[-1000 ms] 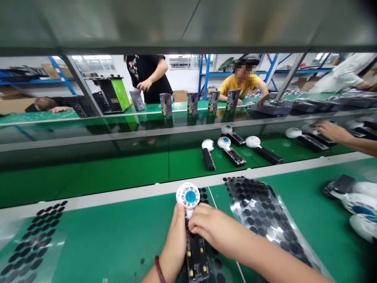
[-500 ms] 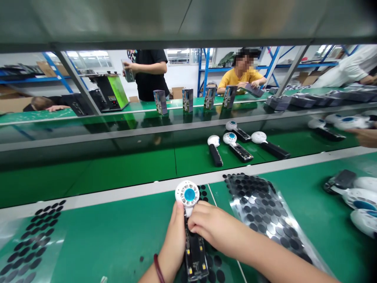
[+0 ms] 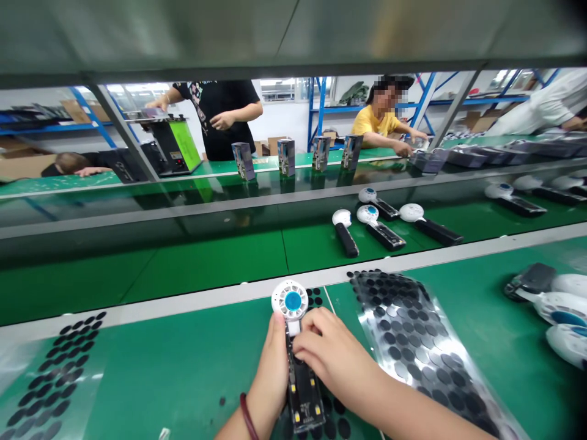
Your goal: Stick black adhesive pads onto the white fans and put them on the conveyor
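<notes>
A small handheld fan [image 3: 306,391] with a white round head, blue centre and dark transparent handle is held over the green bench. My left hand [image 3: 274,360] grips it along the left side, thumb just below the head. My right hand [image 3: 328,348] is closed at the upper part of the handle, fingertips bent against its front; whether something small is pinched there is hidden. Under and beside the fan lie black round stickers [image 3: 342,428]. To the right is a clear sheet of black round stickers [image 3: 413,342].
Another sticker sheet [image 3: 55,379] lies at left. More fans [image 3: 566,308] rest at right, and others [image 3: 385,235] on the green conveyor [image 3: 220,250]. Upright boxes [image 3: 287,157] stand beyond. Several people work across the line; a metal shelf [image 3: 275,36] hangs overhead.
The fans on the conveyor have shifted right and the upright boxes slightly left. My right hand's knuckles have lifted a little. Across the line, the people's arms have moved.
</notes>
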Available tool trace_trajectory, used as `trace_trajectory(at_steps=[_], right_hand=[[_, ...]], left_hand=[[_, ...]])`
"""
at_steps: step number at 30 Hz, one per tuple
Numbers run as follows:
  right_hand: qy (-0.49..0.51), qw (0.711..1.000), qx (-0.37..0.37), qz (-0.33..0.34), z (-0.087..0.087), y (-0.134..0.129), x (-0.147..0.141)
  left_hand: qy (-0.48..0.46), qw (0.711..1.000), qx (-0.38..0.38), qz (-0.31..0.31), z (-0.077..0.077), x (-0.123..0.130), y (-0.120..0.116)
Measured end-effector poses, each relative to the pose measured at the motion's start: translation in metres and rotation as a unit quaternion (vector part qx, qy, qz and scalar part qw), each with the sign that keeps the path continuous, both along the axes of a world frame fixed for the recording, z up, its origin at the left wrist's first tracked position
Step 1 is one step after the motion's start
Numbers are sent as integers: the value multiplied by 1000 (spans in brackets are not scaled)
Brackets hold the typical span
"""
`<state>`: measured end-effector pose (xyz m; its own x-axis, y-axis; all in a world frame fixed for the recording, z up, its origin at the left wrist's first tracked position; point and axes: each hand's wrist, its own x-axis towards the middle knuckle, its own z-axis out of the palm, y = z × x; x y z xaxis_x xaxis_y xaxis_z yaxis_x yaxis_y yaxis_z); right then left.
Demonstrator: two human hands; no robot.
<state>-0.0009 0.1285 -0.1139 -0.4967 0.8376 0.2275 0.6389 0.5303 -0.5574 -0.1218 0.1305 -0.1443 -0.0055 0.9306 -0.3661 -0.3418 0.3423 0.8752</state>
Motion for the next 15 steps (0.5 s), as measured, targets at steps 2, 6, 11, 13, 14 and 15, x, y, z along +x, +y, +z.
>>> trace_trajectory(at_steps=[2, 6, 11, 13, 14, 15], right_hand=[[16, 998, -30, -58, 3, -6, 3], [106, 956, -239, -135, 5, -22, 12], [217, 899, -378, -28, -2, -38, 17], [225, 906, -353, -64, -1, -44, 17], [211, 914, -333, -90, 2, -46, 18], [191, 924, -313, -113, 4, -48, 20]], left_hand=[[-19, 1000, -15, 2, 4, 1, -1], [-53, 997, -55, -2, 19, 5, -7], [-54, 997, -54, 32, 40, 13, -16], [-47, 998, -39, 32, 45, 20, -21], [-46, 998, -36, 30, 46, 24, -23], [-44, 998, -39, 30, 47, 28, -24]])
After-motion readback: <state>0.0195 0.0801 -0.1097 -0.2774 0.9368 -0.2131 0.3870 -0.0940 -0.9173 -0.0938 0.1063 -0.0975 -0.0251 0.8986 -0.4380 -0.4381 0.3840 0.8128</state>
